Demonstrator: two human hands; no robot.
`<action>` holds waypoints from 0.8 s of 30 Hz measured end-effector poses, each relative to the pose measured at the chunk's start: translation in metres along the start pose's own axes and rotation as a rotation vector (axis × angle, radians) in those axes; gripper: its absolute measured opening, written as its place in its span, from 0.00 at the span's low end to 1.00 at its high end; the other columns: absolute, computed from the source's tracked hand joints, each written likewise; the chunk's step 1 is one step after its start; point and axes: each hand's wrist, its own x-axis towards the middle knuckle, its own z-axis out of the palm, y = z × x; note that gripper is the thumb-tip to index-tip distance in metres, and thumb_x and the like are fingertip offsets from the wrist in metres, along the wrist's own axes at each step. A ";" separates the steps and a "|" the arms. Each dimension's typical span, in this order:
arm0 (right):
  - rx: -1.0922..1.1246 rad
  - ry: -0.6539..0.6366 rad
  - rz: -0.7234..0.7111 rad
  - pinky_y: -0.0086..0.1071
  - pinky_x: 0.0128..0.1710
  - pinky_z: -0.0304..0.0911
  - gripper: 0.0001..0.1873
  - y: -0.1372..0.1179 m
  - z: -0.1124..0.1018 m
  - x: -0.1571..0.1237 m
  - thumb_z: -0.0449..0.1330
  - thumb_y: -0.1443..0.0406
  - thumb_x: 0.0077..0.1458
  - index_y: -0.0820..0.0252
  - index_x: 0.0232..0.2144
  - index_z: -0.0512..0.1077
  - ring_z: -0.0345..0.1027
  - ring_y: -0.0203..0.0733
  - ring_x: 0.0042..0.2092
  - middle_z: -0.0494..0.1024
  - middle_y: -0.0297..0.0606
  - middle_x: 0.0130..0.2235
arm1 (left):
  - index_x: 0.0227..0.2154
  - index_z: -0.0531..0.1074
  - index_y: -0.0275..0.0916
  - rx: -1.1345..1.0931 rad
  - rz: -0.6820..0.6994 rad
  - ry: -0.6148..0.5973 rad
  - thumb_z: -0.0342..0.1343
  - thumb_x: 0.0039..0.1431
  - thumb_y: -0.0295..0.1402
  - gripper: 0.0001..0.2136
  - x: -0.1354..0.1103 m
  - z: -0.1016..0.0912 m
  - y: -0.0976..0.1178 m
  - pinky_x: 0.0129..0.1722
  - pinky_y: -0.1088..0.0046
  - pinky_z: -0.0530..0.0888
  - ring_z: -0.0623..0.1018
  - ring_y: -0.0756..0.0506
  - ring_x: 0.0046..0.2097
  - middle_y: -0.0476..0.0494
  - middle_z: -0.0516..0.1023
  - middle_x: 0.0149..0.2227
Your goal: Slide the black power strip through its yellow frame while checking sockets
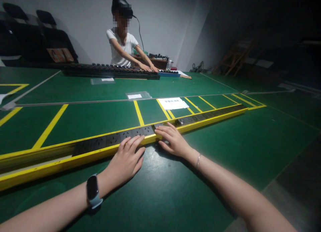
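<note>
Wristwatch [93, 191] nearest. Left hand [126, 161] flat on table [175, 198], fingers together, tips at yellow rail [75, 160]. Right hand [173, 141] slightly spread, fingertips resting on socket strip [112, 138], lying crosswise, left to right, closer to right hand.

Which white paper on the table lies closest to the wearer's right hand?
The larger printed sheet, lying bare just beyond the right hand; the two smaller papers sit in clear bags farther off.

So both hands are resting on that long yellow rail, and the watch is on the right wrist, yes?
Not quite: the head view shows the watch on the wrist of the left hand; the right hand wears only a thin bracelet. Both do rest on the yellow rail.
</note>
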 end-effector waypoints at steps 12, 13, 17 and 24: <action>-0.041 0.077 0.037 0.51 0.64 0.54 0.19 0.003 0.005 -0.002 0.56 0.62 0.61 0.59 0.54 0.64 0.64 0.46 0.58 0.72 0.46 0.54 | 0.45 0.73 0.38 -0.006 0.004 0.001 0.51 0.63 0.34 0.11 0.002 0.001 0.000 0.61 0.51 0.57 0.61 0.36 0.63 0.34 0.61 0.62; -0.044 0.088 0.046 0.51 0.63 0.54 0.19 0.004 0.005 -0.002 0.57 0.62 0.61 0.58 0.53 0.65 0.65 0.46 0.57 0.72 0.45 0.53 | 0.45 0.73 0.38 -0.005 0.003 0.000 0.51 0.63 0.34 0.11 0.002 0.001 0.000 0.61 0.51 0.57 0.61 0.36 0.63 0.34 0.61 0.62; -0.061 0.117 0.080 0.51 0.62 0.56 0.16 0.004 0.006 -0.003 0.57 0.62 0.60 0.57 0.50 0.67 0.66 0.47 0.54 0.73 0.45 0.50 | 0.44 0.73 0.38 -0.004 -0.003 -0.011 0.52 0.62 0.34 0.11 0.001 0.001 0.000 0.62 0.52 0.57 0.61 0.37 0.63 0.35 0.61 0.63; -0.037 0.026 0.021 0.51 0.64 0.51 0.25 0.005 0.002 -0.004 0.55 0.62 0.61 0.56 0.60 0.60 0.58 0.46 0.63 0.68 0.43 0.60 | 0.44 0.73 0.39 -0.002 -0.004 -0.004 0.51 0.63 0.34 0.11 0.000 0.001 0.000 0.62 0.52 0.57 0.61 0.37 0.63 0.35 0.61 0.63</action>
